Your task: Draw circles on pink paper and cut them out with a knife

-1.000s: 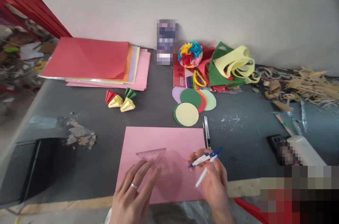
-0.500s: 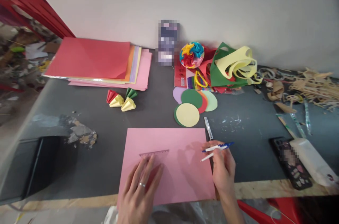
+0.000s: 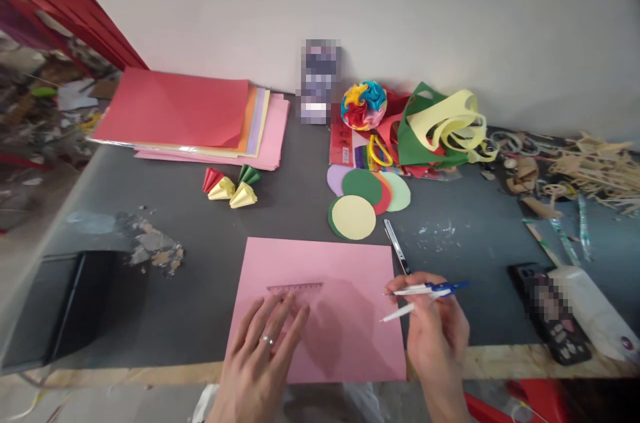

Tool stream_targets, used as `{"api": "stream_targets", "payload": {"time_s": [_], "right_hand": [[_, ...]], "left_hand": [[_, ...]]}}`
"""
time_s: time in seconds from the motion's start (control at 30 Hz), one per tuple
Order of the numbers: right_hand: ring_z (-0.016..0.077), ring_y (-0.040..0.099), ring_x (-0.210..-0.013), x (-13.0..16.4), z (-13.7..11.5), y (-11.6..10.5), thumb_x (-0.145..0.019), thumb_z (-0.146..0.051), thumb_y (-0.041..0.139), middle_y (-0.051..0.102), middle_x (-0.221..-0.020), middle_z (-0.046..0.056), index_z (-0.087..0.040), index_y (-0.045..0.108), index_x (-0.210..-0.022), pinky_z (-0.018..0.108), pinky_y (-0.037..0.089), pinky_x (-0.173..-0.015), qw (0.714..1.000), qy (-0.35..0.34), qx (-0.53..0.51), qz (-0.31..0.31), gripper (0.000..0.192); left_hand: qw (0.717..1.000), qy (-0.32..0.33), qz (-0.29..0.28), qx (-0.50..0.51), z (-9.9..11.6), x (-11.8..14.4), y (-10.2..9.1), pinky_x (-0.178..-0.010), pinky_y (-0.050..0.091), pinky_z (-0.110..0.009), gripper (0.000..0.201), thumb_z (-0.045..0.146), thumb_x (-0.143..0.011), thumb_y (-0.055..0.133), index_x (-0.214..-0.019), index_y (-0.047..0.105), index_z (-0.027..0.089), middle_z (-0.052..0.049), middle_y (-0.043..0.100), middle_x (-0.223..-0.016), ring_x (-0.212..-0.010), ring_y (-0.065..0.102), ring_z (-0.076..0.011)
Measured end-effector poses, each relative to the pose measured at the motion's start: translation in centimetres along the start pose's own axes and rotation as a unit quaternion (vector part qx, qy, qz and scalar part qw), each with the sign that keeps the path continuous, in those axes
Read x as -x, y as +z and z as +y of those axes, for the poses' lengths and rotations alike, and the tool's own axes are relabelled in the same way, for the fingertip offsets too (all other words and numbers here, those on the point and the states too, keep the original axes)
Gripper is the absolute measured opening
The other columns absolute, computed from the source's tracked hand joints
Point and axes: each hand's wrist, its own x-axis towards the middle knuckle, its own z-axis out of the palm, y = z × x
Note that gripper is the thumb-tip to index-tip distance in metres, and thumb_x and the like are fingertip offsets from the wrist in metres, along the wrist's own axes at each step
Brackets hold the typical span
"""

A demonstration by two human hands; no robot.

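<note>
A pink sheet of paper (image 3: pixel 345 350) lies in front of me on the dark tabletop. My left hand (image 3: pixel 265 343), with a ring on one finger, is spread over its left part. The fingertips are at the lower edge of a small see-through ruler (image 3: pixel 296 287) on the sheet; whether they press on it I cannot tell. My right hand (image 3: pixel 437 326) grips a white and blue drawing compass (image 3: pixel 400 312) above the sheet's right edge, its legs a little apart and pointing left. A utility knife (image 3: pixel 397 244) lies just beyond this hand.
Behind the sheet are paper circles (image 3: pixel 354 218) and small folded paper cones (image 3: pixel 243 196). Colored paper (image 3: pixel 185 106) is stacked back left. Paper scraps (image 3: pixel 415 146) and a multicolored ball (image 3: pixel 364 105) sit at the wall. A phone (image 3: pixel 547 316) lies at right, a black object (image 3: pixel 50 310) at left.
My right hand has moved slightly right with the compass, and the compass legs look wider apart. The pink sheet has turned slightly. My left hand stays by the ruler.
</note>
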Motion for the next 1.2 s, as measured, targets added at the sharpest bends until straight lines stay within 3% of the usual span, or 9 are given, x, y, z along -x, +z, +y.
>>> {"api": "stream_targets", "payload": {"time_s": [0.17,0.27,0.47,0.63,0.8,1.0,1.2], "right_hand": [[0.0182,0.070,-0.076,-0.4,-2.0,3.7,-0.098,-0.043,0.062,0.072,-0.084,0.002,-0.021,0.058,-0.101,0.032,0.058,-0.072,0.981,0.048,0.011,-0.186,0.022],[0.0154,0.066,-0.073,-1.1,-1.5,5.6,-0.101,-0.047,0.058,0.069,-0.079,0.000,-0.020,0.057,-0.102,0.029,0.054,-0.070,0.967,0.079,0.032,-0.241,0.026],[0.0125,0.060,-0.065,-1.3,0.5,7.3,-0.097,-0.050,0.064,0.063,-0.071,-0.004,-0.021,0.055,-0.096,0.024,0.048,-0.061,0.965,0.112,0.004,-0.237,0.030],[0.0122,0.062,-0.065,-1.3,1.9,6.7,-0.097,-0.045,0.066,0.065,-0.073,-0.005,-0.022,0.053,-0.096,0.024,0.049,-0.064,0.982,0.086,0.017,-0.167,0.026],[0.0122,0.062,-0.061,-1.3,2.5,6.2,-0.101,-0.045,0.057,0.063,-0.068,-0.006,-0.023,0.052,-0.103,0.025,0.051,-0.062,0.989,0.053,0.039,-0.130,0.023],[0.0120,0.060,-0.059,-1.3,0.7,7.0,-0.100,-0.044,0.060,0.062,-0.068,-0.004,-0.023,0.052,-0.098,0.023,0.048,-0.056,0.970,0.060,0.098,-0.214,0.023],[0.0120,0.065,-0.066,-2.2,-1.2,10.7,-0.100,-0.048,0.061,0.066,-0.074,-0.004,-0.023,0.057,-0.099,0.022,0.050,-0.061,0.932,0.091,0.029,-0.350,0.025]], "left_hand": [[0.998,0.021,0.019,-0.049,-1.2,-1.0,-0.5,-0.121,0.046,-0.050,0.064,0.005,-0.092,0.050,-0.154,0.045,0.022,-0.013,0.057,-0.155,-0.147,0.049,-0.0302],[0.998,0.012,0.026,-0.062,-1.6,-1.1,-0.2,-0.122,0.046,-0.050,0.064,0.005,-0.094,0.050,-0.155,0.043,0.024,-0.013,0.056,-0.156,-0.149,0.046,-0.0295],[0.996,-0.009,0.021,-0.081,-1.5,-0.2,0.6,-0.115,0.053,-0.046,0.065,0.000,-0.091,0.053,-0.152,0.047,0.021,-0.015,0.057,-0.154,-0.149,0.045,-0.0317],[0.996,-0.003,0.012,-0.089,-1.8,0.1,0.6,-0.107,0.058,-0.040,0.072,-0.007,-0.084,0.058,-0.151,0.048,0.017,-0.019,0.053,-0.156,-0.149,0.045,-0.0339],[0.998,-0.021,0.003,-0.065,-1.9,0.8,0.9,-0.112,0.055,-0.042,0.075,-0.007,-0.083,0.057,-0.153,0.044,0.015,-0.019,0.049,-0.160,-0.152,0.041,-0.0347],[0.999,-0.048,0.019,-0.017,-1.7,1.8,1.8,-0.117,0.051,-0.046,0.075,-0.001,-0.084,0.048,-0.157,0.039,0.015,-0.014,0.046,-0.163,-0.154,0.038,-0.0345],[0.997,-0.037,0.035,-0.050,-1.6,1.5,2.2,-0.120,0.047,-0.045,0.076,-0.002,-0.082,0.053,-0.156,0.041,0.012,-0.018,0.048,-0.160,-0.151,0.041,-0.0352]]}}
